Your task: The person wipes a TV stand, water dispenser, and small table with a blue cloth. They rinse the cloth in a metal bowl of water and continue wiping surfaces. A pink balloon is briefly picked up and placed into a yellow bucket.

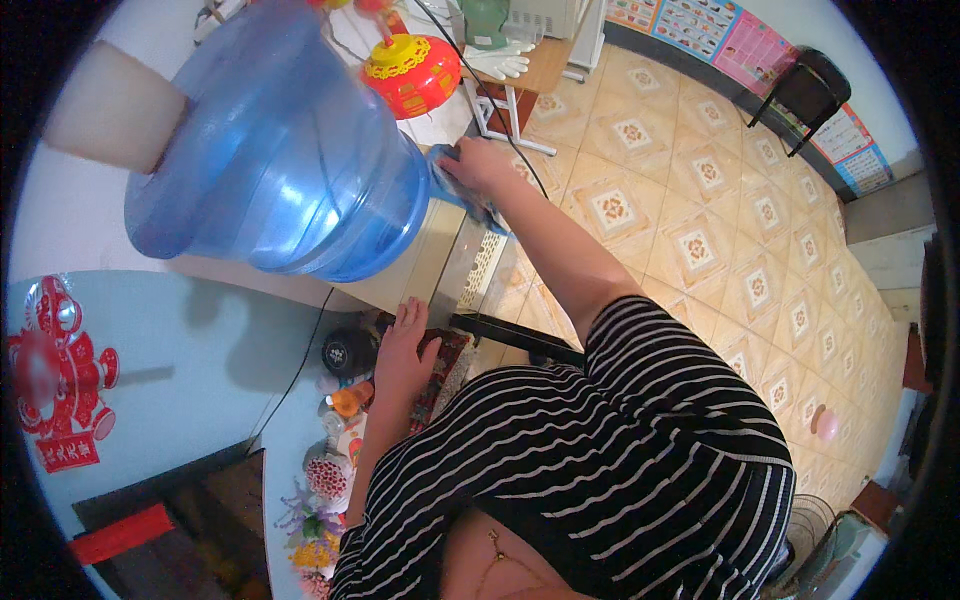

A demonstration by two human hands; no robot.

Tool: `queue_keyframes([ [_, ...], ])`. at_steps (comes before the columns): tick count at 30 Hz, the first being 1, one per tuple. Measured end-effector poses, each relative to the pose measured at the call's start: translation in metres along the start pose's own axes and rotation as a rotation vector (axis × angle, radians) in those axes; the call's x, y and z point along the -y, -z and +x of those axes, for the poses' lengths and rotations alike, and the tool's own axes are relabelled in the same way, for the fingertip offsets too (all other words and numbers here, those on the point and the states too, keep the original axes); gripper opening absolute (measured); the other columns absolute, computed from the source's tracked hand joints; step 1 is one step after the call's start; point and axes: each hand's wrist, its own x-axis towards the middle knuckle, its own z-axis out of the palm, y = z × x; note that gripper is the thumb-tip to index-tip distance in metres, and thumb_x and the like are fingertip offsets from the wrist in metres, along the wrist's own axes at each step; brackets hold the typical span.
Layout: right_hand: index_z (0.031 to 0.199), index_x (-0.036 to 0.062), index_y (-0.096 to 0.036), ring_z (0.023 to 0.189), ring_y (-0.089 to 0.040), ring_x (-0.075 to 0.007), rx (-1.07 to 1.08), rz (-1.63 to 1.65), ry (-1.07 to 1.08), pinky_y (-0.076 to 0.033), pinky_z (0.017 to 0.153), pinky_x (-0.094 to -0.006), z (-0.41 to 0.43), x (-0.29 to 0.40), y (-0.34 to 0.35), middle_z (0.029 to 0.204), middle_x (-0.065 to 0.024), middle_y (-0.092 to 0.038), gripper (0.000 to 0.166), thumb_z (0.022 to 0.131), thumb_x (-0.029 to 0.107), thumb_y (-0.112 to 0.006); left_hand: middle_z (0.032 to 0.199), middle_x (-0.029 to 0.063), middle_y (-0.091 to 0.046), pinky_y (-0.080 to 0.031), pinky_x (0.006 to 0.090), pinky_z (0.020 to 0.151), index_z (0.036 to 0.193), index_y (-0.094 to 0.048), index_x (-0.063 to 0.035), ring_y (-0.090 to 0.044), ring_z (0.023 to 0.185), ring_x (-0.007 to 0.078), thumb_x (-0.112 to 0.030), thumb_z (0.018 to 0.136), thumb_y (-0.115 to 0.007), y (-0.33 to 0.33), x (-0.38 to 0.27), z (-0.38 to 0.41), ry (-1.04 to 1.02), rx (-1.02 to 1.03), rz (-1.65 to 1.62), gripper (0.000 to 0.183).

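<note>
A large blue water-cooler bottle (300,180) stands upside down on a cream water dispenser (420,251). My right hand (480,169) is closed on a bunched blue cloth (469,196), which lies against the dispenser's front upper edge, close to the bottle's side. Part of the cloth is hidden under my fingers. Flat against the near side of the dispenser rests my left hand (409,345), thumb spread and nothing held in it. A perforated pale panel (481,262) shows on the dispenser's front.
A red and yellow lantern (412,75) hangs beyond the bottle, near a black cable (517,142). White gloves (499,61) lie on a wooden table (551,67). Beside my left arm are an orange bottle (350,399) and artificial flowers (315,551). A black chair (810,88) stands by the wall.
</note>
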Motion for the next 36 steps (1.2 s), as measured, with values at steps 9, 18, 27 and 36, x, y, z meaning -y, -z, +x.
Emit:
queue_keyframes([
  [9,0.102,0.0035,-0.068,0.084,-0.066,-0.024,0.104,0.583,-0.478,-0.051,0.076,-0.0377,0.086,-0.111,-0.023,0.098,-0.0133,-0.07,0.036,0.088,0.036,-0.06,0.149,0.0204,-0.031,-0.027,0.0492,0.11,0.144,-0.032,-0.0037,-0.027,0.139,0.0368,-0.021,0.089,-0.058,-0.006,-0.003,0.013,-0.049,-0.043,-0.052,0.063],
  [18,0.124,0.0118,-0.058,0.126,-0.048,-0.0272,0.214,0.117,0.569,-0.038,0.104,-0.0378,0.025,-0.018,0.003,0.143,-0.0144,-0.043,0.038,0.094,0.033,-0.048,0.15,0.0159,-0.031,-0.028,0.0541,0.108,0.143,-0.037,-0.0087,-0.03,0.137,0.037,-0.024,0.089,-0.055,-0.002,-0.001,0.003,0.065,-0.007,-0.064,0.058],
  [27,0.127,0.0179,-0.056,0.122,-0.05,-0.0288,0.275,0.177,0.691,-0.039,0.103,-0.0386,0.119,0.009,-0.033,0.134,-0.01,-0.053,0.038,0.09,0.027,-0.051,0.151,0.017,-0.028,-0.026,0.049,0.11,0.145,-0.033,-0.0079,-0.025,0.14,0.0367,-0.022,0.09,-0.056,-0.003,-0.011,0.017,0.062,0.04,-0.077,0.061],
  [36,0.123,0.0142,-0.058,0.101,-0.061,-0.0315,0.249,0.183,0.432,-0.046,0.091,-0.0381,0.054,-0.05,0.0,0.111,-0.019,-0.063,0.034,0.095,0.03,-0.048,0.152,0.0142,-0.027,-0.025,0.0507,0.111,0.145,-0.033,-0.0112,-0.023,0.141,0.0338,-0.022,0.09,-0.055,-0.007,-0.008,0.012,0.09,0.007,-0.076,0.06],
])
